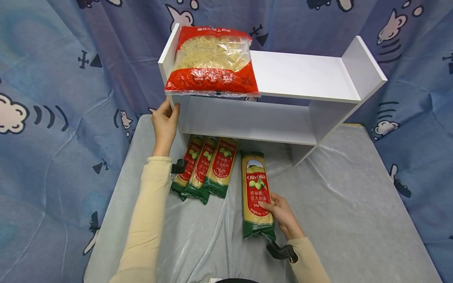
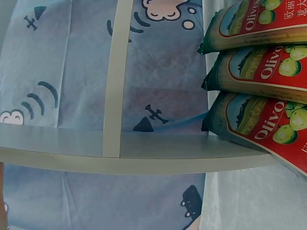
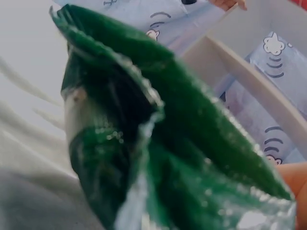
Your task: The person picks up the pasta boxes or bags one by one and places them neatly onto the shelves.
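Observation:
My right hand [image 1: 283, 214] grips the lower part of a spaghetti packet [image 1: 255, 196], thumb over its red label. The packet's crumpled green end [image 3: 192, 143] fills much of the right wrist view. At the left side panel of a white shelf unit [image 1: 247, 136], my left hand [image 1: 164, 125] pinches the panel's front edge between thumb and fingers. Three more spaghetti packets [image 1: 222, 167] lie side by side, partly under the lower shelf; they also show as packets [image 2: 268, 67] at the right of the left wrist view.
A red bag of pasta [image 1: 214, 63] sits on the top shelf at its left end, its lower edge overhanging the front. The unit stands on a table with a grey cloth [image 1: 354, 204]. Behind hangs a blue patterned curtain [image 1: 46, 78].

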Tool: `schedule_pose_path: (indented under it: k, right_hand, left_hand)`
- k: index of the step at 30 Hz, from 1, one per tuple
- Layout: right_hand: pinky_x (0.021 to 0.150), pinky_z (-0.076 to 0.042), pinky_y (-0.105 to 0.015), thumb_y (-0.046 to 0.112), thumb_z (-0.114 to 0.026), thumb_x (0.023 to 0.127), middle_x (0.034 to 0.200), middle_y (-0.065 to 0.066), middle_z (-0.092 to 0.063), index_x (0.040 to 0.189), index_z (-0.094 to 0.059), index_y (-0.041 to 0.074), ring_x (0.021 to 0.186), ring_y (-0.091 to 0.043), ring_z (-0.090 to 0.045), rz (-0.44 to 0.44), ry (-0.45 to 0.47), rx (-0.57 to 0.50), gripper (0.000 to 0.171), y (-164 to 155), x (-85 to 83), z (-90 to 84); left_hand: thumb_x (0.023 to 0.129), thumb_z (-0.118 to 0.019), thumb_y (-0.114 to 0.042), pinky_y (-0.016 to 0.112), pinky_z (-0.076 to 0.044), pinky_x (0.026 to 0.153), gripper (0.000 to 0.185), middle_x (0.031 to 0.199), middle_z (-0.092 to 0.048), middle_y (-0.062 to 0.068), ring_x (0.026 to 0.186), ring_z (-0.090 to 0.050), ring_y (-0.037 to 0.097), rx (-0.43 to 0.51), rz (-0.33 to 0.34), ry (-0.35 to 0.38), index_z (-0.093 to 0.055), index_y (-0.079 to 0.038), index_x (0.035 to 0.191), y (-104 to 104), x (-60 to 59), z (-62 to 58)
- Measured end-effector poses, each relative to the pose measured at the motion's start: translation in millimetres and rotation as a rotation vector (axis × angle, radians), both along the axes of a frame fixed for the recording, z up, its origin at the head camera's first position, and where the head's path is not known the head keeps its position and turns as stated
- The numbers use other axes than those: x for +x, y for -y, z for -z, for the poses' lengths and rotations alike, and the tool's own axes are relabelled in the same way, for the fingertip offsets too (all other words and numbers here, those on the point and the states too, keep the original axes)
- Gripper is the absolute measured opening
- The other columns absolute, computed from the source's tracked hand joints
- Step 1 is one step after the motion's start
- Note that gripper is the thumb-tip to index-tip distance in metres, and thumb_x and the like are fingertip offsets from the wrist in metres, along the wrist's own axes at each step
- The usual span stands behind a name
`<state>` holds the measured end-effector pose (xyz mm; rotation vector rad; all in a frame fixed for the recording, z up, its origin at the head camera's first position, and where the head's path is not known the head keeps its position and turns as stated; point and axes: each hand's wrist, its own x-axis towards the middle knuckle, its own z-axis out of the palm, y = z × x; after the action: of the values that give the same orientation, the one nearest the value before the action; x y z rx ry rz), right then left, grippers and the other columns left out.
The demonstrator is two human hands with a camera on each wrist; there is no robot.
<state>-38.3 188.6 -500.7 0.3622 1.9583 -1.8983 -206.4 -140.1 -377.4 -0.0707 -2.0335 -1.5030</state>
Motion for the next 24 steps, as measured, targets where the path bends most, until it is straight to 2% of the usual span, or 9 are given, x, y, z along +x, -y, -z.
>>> schedule_pose_path:
  k: [4, 10, 14, 20, 24]
  right_hand:
    - [0.065, -0.051, -0.028, 0.000, -0.059, 0.090, 0.083, -0.003, -0.068, 0.127, -0.041, -0.016, 0.070, -0.012, -0.065, -0.010, -0.010, -0.040, 0.044, -1, 9.8, -8.1]
    - [0.063, -0.052, -0.030, 0.001, -0.058, 0.091, 0.081, -0.003, -0.069, 0.126, -0.039, -0.018, 0.068, -0.014, -0.066, -0.035, -0.068, -0.067, 0.045, -4, 24.6, -22.7]
    - [0.063, -0.052, -0.030, -0.002, -0.059, 0.089, 0.082, -0.004, -0.069, 0.127, -0.038, -0.019, 0.069, -0.015, -0.066, -0.018, -0.082, -0.072, 0.046, -4, 33.1, -33.9]
    - [0.063, -0.053, -0.031, -0.003, -0.060, 0.088, 0.085, -0.004, -0.069, 0.126, -0.037, -0.020, 0.070, -0.016, -0.067, -0.008, -0.133, -0.095, 0.048, -3, 45.7, -50.7]
    - [0.063, -0.054, -0.032, -0.004, -0.060, 0.088, 0.087, -0.004, -0.070, 0.126, -0.036, -0.021, 0.072, -0.018, -0.067, -0.022, -0.177, -0.114, 0.048, -4, 54.3, -62.5]
  left_hand:
    - [0.092, -0.060, -0.004, 0.014, -0.037, 0.058, 0.027, 0.094, -0.068, 0.023, 0.063, -0.051, -0.004, 0.008, 0.000, 0.013, -0.066, -0.002, 0.118, 0, -1.6, 1.3]
    - [0.092, -0.060, -0.004, 0.018, -0.033, 0.053, 0.025, 0.080, -0.065, 0.026, 0.054, -0.044, 0.000, -0.003, -0.002, -0.001, -0.067, 0.001, 0.116, 0, -1.4, 0.7]
    - [0.092, -0.060, -0.005, 0.018, -0.033, 0.053, 0.024, 0.076, -0.065, 0.024, 0.054, -0.044, -0.001, -0.015, -0.004, -0.005, -0.068, 0.000, 0.114, 0, -0.3, 0.0]
    - [0.092, -0.060, -0.007, 0.020, -0.028, 0.049, 0.022, 0.057, -0.050, 0.010, 0.048, -0.034, 0.002, -0.036, -0.015, -0.019, -0.069, -0.001, 0.112, 0, -0.1, -0.4]
    - [0.092, -0.060, -0.007, 0.021, -0.027, 0.049, 0.022, 0.055, -0.045, 0.003, 0.048, -0.033, 0.003, -0.043, -0.016, -0.029, -0.069, -0.001, 0.112, 1, -0.2, -0.4]
